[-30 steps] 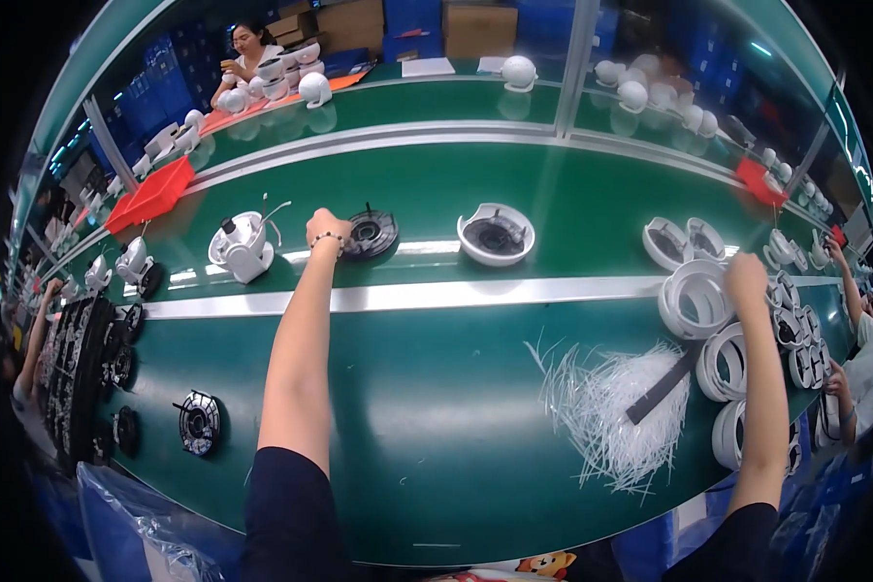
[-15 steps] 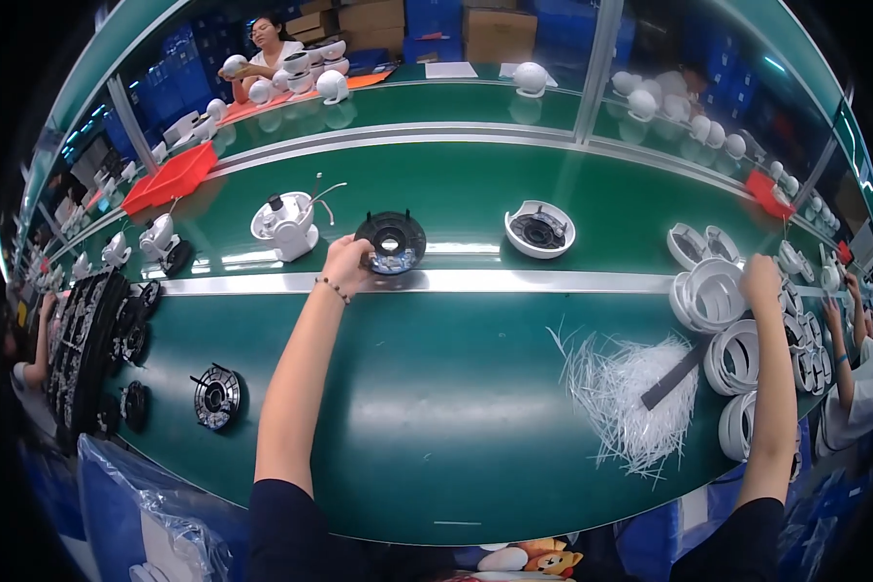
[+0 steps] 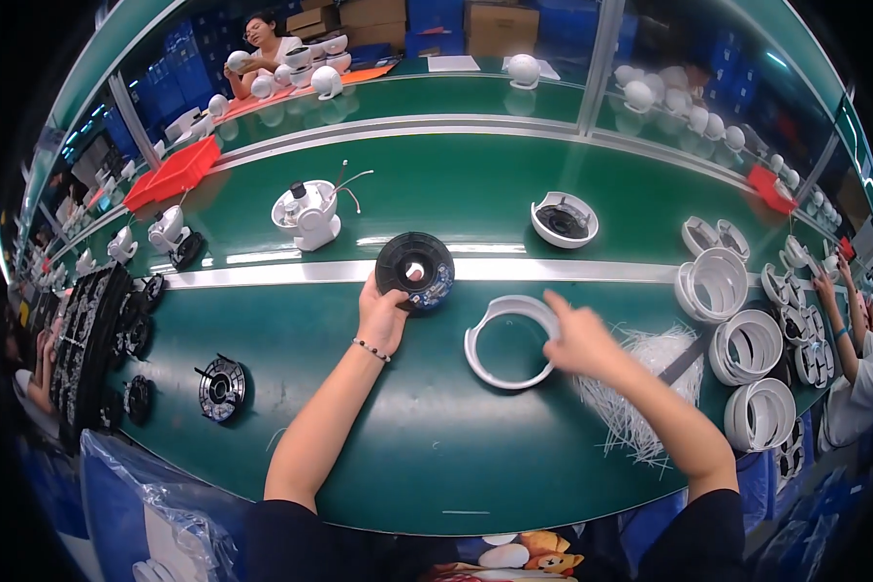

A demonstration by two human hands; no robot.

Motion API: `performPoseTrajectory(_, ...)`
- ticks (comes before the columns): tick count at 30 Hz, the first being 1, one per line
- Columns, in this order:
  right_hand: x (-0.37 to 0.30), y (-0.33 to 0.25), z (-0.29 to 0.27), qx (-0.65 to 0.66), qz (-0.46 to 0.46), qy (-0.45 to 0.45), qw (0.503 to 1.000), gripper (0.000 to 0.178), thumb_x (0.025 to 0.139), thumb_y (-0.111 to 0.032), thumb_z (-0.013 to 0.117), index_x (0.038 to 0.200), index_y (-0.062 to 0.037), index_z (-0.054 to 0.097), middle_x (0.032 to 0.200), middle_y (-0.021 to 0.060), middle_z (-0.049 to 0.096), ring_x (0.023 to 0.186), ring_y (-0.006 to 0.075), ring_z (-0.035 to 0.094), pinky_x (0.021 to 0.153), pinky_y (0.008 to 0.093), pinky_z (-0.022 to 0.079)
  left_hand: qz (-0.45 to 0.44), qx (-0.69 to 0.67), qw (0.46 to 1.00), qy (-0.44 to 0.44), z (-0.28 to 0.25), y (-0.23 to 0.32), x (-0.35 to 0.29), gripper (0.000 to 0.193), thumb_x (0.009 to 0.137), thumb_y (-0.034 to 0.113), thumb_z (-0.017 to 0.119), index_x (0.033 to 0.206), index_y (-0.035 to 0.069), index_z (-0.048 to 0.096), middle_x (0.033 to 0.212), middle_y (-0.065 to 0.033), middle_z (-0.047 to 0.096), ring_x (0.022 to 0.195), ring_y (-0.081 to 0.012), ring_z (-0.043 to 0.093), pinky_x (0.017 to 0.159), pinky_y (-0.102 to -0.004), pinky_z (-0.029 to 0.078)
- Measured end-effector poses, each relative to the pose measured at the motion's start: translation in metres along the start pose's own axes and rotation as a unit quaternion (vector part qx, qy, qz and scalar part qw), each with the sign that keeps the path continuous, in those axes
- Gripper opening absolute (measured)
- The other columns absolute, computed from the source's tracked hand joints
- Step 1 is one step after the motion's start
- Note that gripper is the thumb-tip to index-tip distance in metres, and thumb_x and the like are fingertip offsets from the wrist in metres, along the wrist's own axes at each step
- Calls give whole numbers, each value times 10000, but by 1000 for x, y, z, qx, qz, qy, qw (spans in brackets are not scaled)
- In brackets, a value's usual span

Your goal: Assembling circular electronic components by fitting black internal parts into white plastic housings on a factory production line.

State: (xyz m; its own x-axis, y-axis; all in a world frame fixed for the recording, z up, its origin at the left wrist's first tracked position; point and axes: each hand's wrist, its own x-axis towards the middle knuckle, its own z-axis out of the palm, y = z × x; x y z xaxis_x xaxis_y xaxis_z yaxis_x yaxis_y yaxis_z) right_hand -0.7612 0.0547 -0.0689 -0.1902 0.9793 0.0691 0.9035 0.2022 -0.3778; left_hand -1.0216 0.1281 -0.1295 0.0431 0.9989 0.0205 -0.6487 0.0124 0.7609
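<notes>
My left hand [image 3: 383, 315] grips a black round plastic base [image 3: 398, 260] by its lower left rim. A blue circuit board shows along that base's lower right side, and a hole runs through its middle. My right hand [image 3: 584, 339] holds a white plastic ring [image 3: 477, 361] at its right edge, the index finger stretched out. The ring has a cutout in its upper rim and hangs over the green table, a short gap to the right of the black base. Beyond my hands are a white camera housing with loose wires [image 3: 308, 215] and a white round shell with a black inside [image 3: 565, 221].
Stacked white rings [image 3: 747, 347] stand at the right, beside a heap of clear thin strips [image 3: 640, 388]. Another black base [image 3: 222, 388] lies left; a black rack of parts [image 3: 85, 339] stands beyond it. Red trays [image 3: 175, 173] sit at the back left. Other people work around the bench.
My right hand has come left from the stacks with a white ring. My left hand has brought the black base nearer and turned it. The housing and shell beyond have shifted right.
</notes>
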Motion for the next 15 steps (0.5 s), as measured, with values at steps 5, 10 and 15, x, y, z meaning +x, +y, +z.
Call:
performPoseTrajectory(5, 9, -25, -4, -89, 37, -82, 992, 724, 606, -370, 667, 1147, 29, 399, 818, 226, 584, 777, 352, 576, 708, 420, 464, -6, 4, 1000, -2, -6, 9, -2, 543, 656, -164, 360, 1168, 17, 379, 1093, -104, 490, 1018, -215, 504, 801, -342, 449)
performPoseTrajectory(10, 5, -48, -6, -68, -202, -115, 970, 1202, 444, -586, 723, 1316, -8, 131, 1340, 280, 94, 1232, 457, 106, 967, 536, 190, 3, -8, 1000, 6, -2, 7, -5, 583, 595, -194, 357, 1141, 2, 421, 1068, -98, 516, 982, -205, 522, 825, -329, 454)
performPoseTrajectory(15, 8, -57, 18, -27, -221, -110, 969, 1150, 455, -485, 752, 1284, 46, 158, 1232, 244, 269, 1126, 405, 296, 942, 429, 291, -1, 3, 1000, 25, -14, -3, -9, 459, 606, -154, 395, 1035, -12, 475, 1004, -85, 548, 938, -188, 534, 813, -313, 438)
